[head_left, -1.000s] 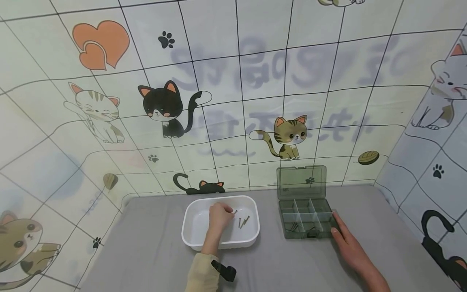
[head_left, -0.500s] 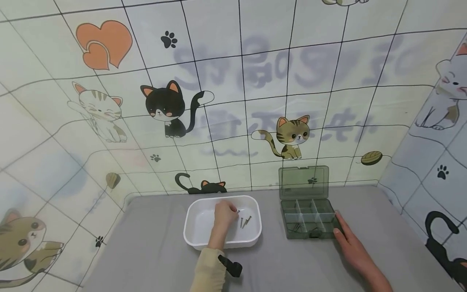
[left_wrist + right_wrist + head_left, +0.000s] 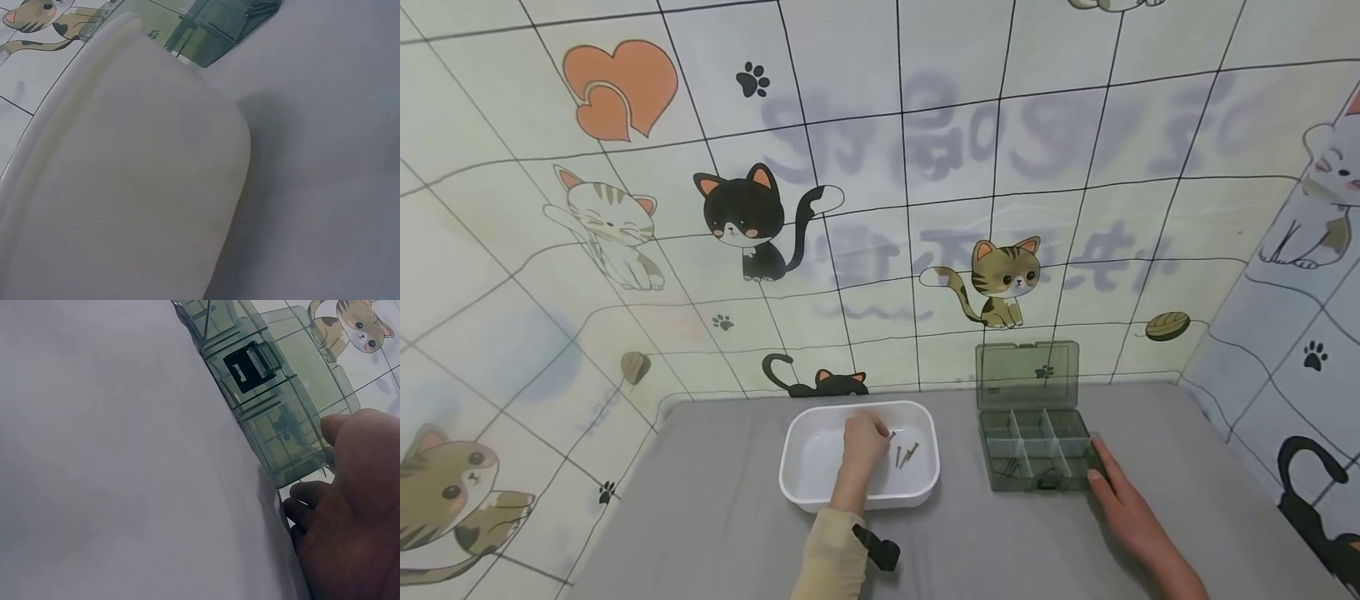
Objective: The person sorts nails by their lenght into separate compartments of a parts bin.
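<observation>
Inside a white plastic tray (image 3: 805, 492), my left hand (image 3: 863, 442) reaches down with curled fingers, its fingertips pinched at the head end of a small screw (image 3: 892, 435). Other loose screws (image 3: 907, 454) lie just right of it on the tray floor. The left wrist view is filled by the tray's outer wall (image 3: 137, 169), which hides that hand. My right hand (image 3: 1126, 508) holds the right side of a green see-through compartment box (image 3: 1037, 446), lid raised. In the right wrist view, the thumb (image 3: 334, 428) lies on the box's edge, with fingers curled beside it.
Several dark screws (image 3: 1011, 467) lie in the box's front left compartment. A grey cloth (image 3: 722, 517) covers the table. Sheets printed with cats (image 3: 880, 208) rise behind and at both sides. A black strap mount (image 3: 877, 547) sits on the left sleeve.
My left hand has shifted slightly right within the tray, its fingertips staying at the screw. The right hand keeps its place on the box; the whole view has drifted a little.
</observation>
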A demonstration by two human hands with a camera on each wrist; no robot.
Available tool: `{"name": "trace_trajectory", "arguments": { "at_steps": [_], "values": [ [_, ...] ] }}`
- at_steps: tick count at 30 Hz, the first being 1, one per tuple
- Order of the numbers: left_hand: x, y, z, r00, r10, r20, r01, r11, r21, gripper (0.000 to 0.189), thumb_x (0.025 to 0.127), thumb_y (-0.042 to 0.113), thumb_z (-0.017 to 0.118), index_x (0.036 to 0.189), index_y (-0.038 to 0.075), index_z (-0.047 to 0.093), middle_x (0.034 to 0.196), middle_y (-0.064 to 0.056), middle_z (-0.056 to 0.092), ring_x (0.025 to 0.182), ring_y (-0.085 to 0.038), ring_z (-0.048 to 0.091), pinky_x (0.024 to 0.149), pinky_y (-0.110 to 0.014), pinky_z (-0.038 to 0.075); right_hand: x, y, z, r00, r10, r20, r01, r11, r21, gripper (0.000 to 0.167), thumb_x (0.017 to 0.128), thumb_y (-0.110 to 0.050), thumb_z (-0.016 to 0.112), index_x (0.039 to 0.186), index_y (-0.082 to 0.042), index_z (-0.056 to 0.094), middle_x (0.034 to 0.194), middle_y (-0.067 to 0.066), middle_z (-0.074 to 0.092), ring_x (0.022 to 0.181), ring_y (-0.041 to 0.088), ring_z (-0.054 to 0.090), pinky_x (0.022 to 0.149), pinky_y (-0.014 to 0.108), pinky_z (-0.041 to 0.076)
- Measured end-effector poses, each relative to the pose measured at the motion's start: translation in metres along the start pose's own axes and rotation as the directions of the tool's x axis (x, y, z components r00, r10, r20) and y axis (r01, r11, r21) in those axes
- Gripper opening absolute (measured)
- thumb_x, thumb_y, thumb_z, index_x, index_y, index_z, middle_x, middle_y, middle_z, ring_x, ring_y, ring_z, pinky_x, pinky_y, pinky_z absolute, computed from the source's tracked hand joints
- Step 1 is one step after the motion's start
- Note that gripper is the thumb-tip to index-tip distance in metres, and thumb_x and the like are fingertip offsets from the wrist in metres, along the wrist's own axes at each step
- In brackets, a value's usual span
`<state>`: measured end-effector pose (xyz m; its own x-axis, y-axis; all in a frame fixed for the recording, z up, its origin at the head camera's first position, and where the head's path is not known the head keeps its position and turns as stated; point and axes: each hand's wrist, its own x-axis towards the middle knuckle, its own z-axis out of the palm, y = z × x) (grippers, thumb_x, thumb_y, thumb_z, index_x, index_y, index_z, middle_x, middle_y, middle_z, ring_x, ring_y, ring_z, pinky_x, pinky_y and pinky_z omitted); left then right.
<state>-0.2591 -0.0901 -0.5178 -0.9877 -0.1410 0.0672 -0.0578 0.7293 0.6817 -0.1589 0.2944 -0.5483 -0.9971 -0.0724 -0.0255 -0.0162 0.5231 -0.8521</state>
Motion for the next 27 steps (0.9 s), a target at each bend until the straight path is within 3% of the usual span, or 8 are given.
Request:
{"name": "trace_trajectory", "arguments": {
  "at_steps": [7,15,21,27],
  "values": [
    [-0.004,0.000,0.002,0.998,0.067,0.010,-0.067,0.996,0.055,0.016,0.075,-0.015,0.071,0.070,-0.001,0.065,0.075,-0.009,0.058,0.072,-0.028,0.059,0.068,-0.041,0.053,-0.001,0.003,0.001,1.000,-0.004,-0.002,0.004,1.000,0.019,0.068,0.114,-0.035,0.034,0.164,-0.008,-0.004,0.164,0.035,-0.001,0.144,0.063,0.005,0.105,0.079,0.016],
    [0.002,-0.004,0.001,0.988,0.144,0.063,-0.140,0.988,-0.058,0.010,0.082,-0.011,0.071,0.080,-0.001,0.073,0.077,-0.008,0.067,0.079,-0.025,0.062,0.076,-0.040,0.054,0.000,0.003,0.000,1.000,-0.003,-0.007,0.003,1.000,0.018,0.068,0.113,-0.036,0.033,0.164,-0.009,-0.004,0.164,0.034,-0.002,0.144,0.063,0.004,0.105,0.079,0.015],
    [0.006,-0.006,0.001,0.988,0.090,0.128,-0.074,0.989,-0.128,0.012,0.086,-0.008,0.069,0.088,0.002,0.076,0.081,-0.005,0.068,0.080,-0.020,0.059,0.074,-0.037,0.052,0.000,0.003,0.001,1.000,0.011,-0.002,-0.011,1.000,0.012,0.068,0.113,-0.037,0.033,0.164,-0.009,-0.004,0.164,0.034,-0.002,0.144,0.063,0.004,0.105,0.079,0.015],
    [0.007,-0.006,-0.003,0.989,0.078,0.126,-0.053,0.980,-0.190,0.012,0.089,-0.005,0.068,0.089,0.004,0.077,0.086,-0.008,0.071,0.081,-0.018,0.061,0.075,-0.037,0.053,0.000,0.003,0.001,1.000,0.022,0.002,-0.022,1.000,-0.004,0.069,0.113,-0.038,0.032,0.164,-0.009,-0.004,0.164,0.035,0.000,0.144,0.063,0.006,0.105,0.079,0.016]
  ]
}}
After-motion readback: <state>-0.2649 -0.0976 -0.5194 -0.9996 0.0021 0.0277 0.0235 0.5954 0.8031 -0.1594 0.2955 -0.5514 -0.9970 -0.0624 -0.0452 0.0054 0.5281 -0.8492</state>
